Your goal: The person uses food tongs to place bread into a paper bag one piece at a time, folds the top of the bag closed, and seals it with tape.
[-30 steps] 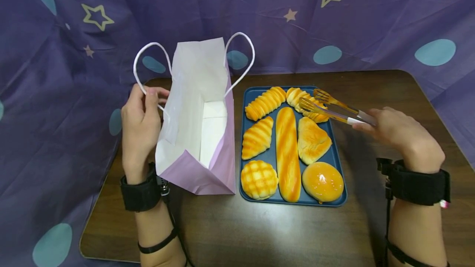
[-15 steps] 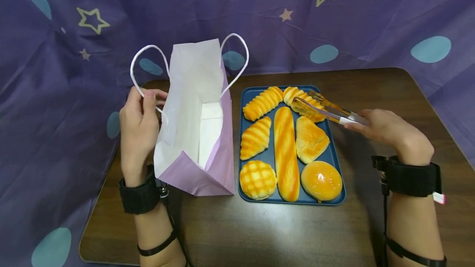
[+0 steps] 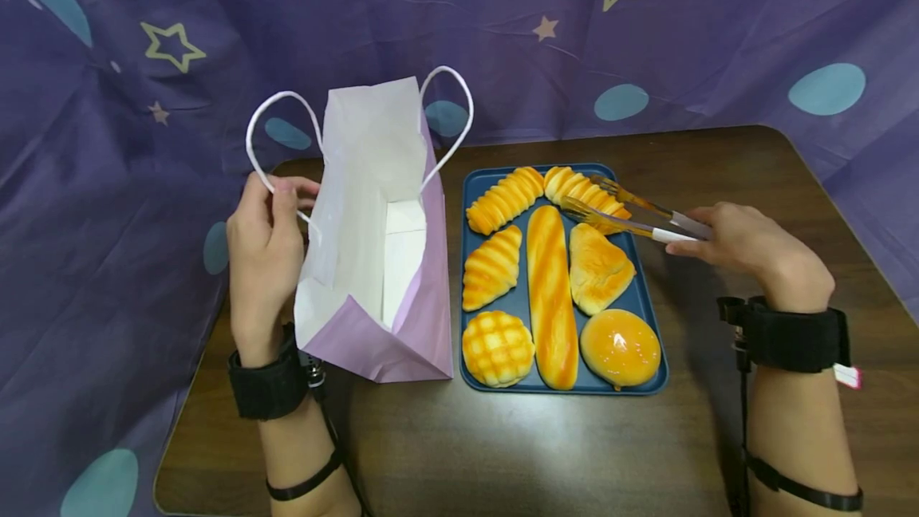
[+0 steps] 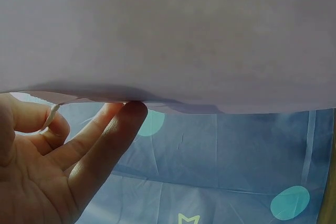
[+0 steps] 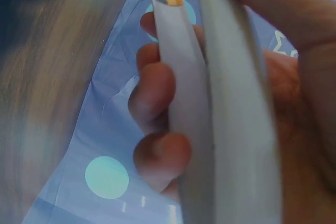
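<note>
My left hand [image 3: 267, 262] pinches the white cord handle [image 3: 251, 134] of a lilac paper bag [image 3: 431, 294] between thumb and forefinger. In the left wrist view, other fingertips [image 4: 137, 109] touch the bag's side wall. The bag stands upright with its mouth wide and its white inside bare. My right hand [image 3: 754, 246] grips tongs [image 3: 671, 234] with white handles and amber fork-like tips. Those tips straddle a ridged bread roll [image 3: 574, 183] at the back right of a blue tray [image 3: 474, 386]. In the right wrist view, fingers [image 5: 152, 90] curl round the tongs' handles.
Also on the tray are another ridged roll [image 3: 506, 199], a croissant [image 3: 492, 268], a long loaf [image 3: 551, 297], a triangular pastry [image 3: 599, 268], a grid-topped bun [image 3: 498, 348] and a glazed bun [image 3: 620, 348]. A purple patterned cloth [image 3: 502, 6] hangs behind the wooden table [image 3: 517, 453].
The tongs have moved left and slightly down, their tips now either side of the back-right roll. My left hand keeps its hold on the handle; the whole view has shifted slightly.
</note>
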{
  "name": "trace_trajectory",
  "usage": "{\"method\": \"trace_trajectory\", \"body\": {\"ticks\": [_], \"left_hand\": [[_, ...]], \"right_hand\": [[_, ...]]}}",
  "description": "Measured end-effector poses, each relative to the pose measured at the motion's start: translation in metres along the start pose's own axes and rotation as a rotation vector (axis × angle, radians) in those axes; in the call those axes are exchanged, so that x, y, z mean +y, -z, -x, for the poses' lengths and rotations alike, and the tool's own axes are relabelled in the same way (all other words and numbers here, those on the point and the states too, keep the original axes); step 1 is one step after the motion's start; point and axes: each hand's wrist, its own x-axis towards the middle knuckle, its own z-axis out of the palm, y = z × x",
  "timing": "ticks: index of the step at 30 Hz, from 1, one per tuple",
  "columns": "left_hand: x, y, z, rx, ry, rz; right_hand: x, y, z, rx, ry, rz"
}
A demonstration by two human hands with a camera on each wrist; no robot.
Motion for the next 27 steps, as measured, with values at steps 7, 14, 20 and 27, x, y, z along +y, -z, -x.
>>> {"method": "trace_trajectory", "body": {"ticks": [7, 14, 20, 27], "left_hand": [[0.0, 0.0, 0.001, -0.003, -0.004, 0.0], [-0.001, 0.002, 0.002, 0.003, 0.003, -0.011], [-0.002, 0.003, 0.002, 0.005, 0.005, -0.007], [-0.002, 0.003, 0.002, 0.006, 0.019, -0.02]], "right_hand": [[-0.002, 0.001, 0.005, 0.03, -0.049, 0.032], [-0.002, 0.002, 0.01, 0.064, -0.09, 0.082], [-0.002, 0.006, 0.015, 0.104, -0.089, 0.097], [-0.005, 0.009, 0.024, 0.218, -0.065, 0.064]]}}
